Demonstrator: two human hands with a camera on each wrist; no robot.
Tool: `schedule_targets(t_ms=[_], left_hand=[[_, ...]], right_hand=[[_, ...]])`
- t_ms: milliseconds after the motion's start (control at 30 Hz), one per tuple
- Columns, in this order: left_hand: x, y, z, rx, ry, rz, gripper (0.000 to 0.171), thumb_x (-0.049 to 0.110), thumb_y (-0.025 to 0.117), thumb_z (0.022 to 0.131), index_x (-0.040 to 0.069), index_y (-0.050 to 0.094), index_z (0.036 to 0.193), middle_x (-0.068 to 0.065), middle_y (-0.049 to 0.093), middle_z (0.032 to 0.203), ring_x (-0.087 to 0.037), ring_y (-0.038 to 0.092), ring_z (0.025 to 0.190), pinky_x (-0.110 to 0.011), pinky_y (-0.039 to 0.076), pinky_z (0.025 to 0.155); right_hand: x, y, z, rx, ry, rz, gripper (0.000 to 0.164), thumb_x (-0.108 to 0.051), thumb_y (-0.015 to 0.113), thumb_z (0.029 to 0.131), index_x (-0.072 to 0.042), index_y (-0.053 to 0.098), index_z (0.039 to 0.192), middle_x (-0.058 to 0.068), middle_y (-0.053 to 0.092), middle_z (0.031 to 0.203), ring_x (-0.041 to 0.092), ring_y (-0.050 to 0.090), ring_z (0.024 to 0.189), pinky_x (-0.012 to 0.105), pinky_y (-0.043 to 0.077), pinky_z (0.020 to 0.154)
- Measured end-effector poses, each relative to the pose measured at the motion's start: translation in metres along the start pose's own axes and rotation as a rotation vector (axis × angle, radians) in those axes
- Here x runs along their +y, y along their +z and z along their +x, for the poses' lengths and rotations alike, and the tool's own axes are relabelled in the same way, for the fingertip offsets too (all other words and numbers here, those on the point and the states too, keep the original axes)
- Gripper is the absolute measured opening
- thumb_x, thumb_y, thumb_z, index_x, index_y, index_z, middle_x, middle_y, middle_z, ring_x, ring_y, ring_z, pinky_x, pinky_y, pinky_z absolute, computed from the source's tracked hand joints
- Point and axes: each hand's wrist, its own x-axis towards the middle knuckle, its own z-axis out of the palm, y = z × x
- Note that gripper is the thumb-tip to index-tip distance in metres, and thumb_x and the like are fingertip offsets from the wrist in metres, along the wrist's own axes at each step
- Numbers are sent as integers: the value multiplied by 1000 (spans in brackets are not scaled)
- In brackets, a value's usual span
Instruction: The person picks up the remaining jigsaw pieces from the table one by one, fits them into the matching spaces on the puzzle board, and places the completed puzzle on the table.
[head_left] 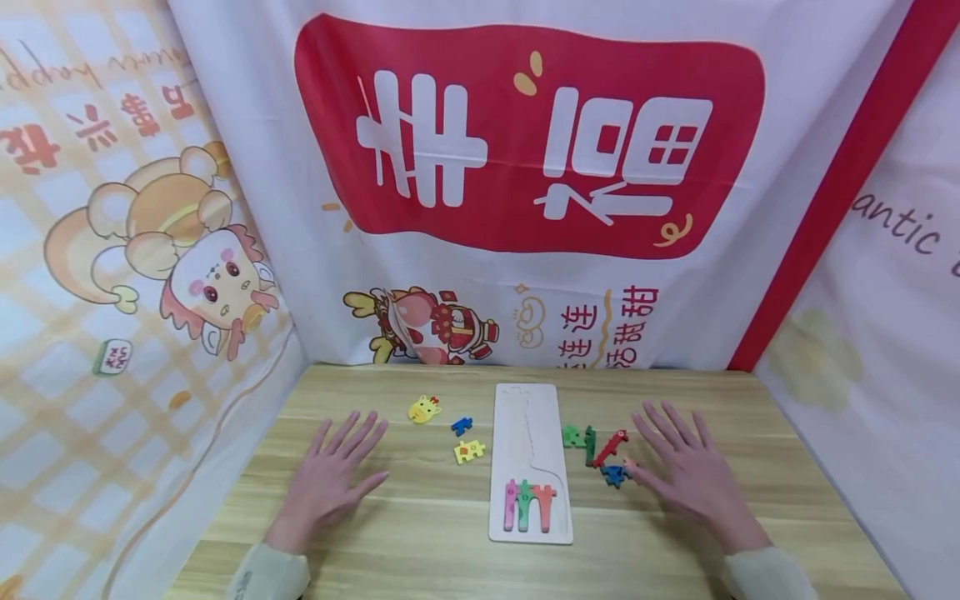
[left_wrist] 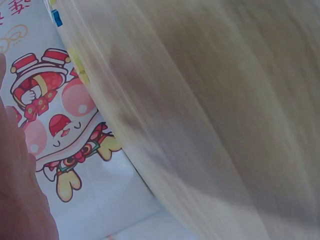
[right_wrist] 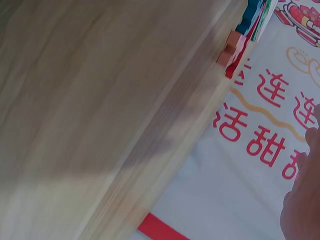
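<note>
Both hands are spread with straight fingers and hold nothing: the left hand (head_left: 333,471) at the left of the table, the right hand (head_left: 690,467) at the right. Between them lies a pale puzzle board (head_left: 525,450) with a pink piece (head_left: 511,504), a green piece (head_left: 524,504) and an orange piece (head_left: 545,507) at its near end. Left of the board are a yellow giraffe-head piece (head_left: 424,409), a blue piece (head_left: 462,426) and a yellow piece (head_left: 469,452). By the right thumb lie a red piece (head_left: 611,447), a blue piece (head_left: 614,476) and green pieces (head_left: 575,437).
The wooden table (head_left: 420,533) ends at a white cloth backdrop (head_left: 697,308) with red printing. Printed cloth (head_left: 142,333) hangs along the left side, and another cloth (head_left: 885,350) along the right.
</note>
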Motion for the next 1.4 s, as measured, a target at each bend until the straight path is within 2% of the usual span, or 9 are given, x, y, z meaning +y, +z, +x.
schedule_targets(t_ms=[167, 267, 433, 633, 800, 1000, 1100, 1267, 1400], left_hand=[[3, 5, 9, -74, -33, -12, 76, 61, 54, 99, 26, 32, 164, 2, 26, 171, -33, 29, 156, -57, 8, 130], [6, 9, 17, -80, -56, -46, 72, 53, 57, 101, 26, 34, 163, -1, 32, 170, -33, 33, 155, -59, 14, 128], [14, 19, 38, -103, -94, -132, 68, 41, 63, 102, 22, 37, 162, -5, 41, 166, -37, 44, 147, -62, 28, 123], [17, 35, 63, -160, -148, -250, 67, 37, 64, 103, 20, 36, 162, -7, 40, 166, -39, 46, 145, -64, 37, 117], [16, 46, 78, -234, -205, -327, 68, 35, 66, 102, 20, 37, 162, -9, 41, 165, -40, 45, 146, -65, 37, 117], [19, 58, 98, -305, -302, -391, 70, 32, 68, 101, 18, 36, 162, -10, 41, 165, -39, 41, 148, -62, 34, 121], [22, 64, 106, -336, -359, -440, 71, 31, 68, 101, 18, 35, 162, -11, 39, 166, -39, 38, 150, -61, 31, 122], [25, 68, 112, -375, -427, -470, 70, 31, 69, 100, 17, 37, 161, -12, 41, 165, -38, 39, 150, -59, 31, 123], [26, 71, 113, -370, -429, -460, 68, 28, 70, 99, 13, 41, 159, -15, 48, 159, -39, 44, 146, -58, 35, 121]], right_hand=[[-8, 4, 10, -18, 1, 19, 83, -67, 57, 95, -20, 39, 161, 5, 30, 171, 24, 7, 163, 59, 3, 130], [-15, 7, 19, -43, 2, 56, 83, -66, 60, 95, -19, 40, 161, 8, 34, 169, 32, 19, 160, 61, 7, 129], [-31, 16, 33, -123, -4, 120, 82, -62, 60, 96, -16, 40, 161, 9, 37, 168, 36, 27, 157, 61, 8, 129], [-52, 33, 48, -219, -20, 222, 76, -54, 63, 99, -17, 40, 160, 7, 38, 167, 36, 31, 156, 63, 15, 128], [-66, 41, 60, -323, -37, 306, 68, -48, 62, 102, -19, 41, 160, 4, 39, 167, 33, 30, 156, 59, 18, 129], [-76, 48, 72, -405, -25, 331, 66, -46, 65, 100, -28, 42, 159, -3, 38, 167, 27, 29, 158, 56, 18, 129], [-79, 51, 76, -424, -34, 328, 66, -45, 66, 100, -28, 43, 159, -3, 38, 167, 26, 30, 157, 57, 20, 129], [-82, 53, 80, -444, -44, 319, 65, -43, 69, 99, -25, 47, 157, -2, 40, 166, 25, 33, 156, 57, 20, 129], [-82, 55, 82, -462, -45, 311, 61, -42, 69, 99, -23, 51, 154, -2, 44, 164, 25, 35, 155, 56, 18, 129]])
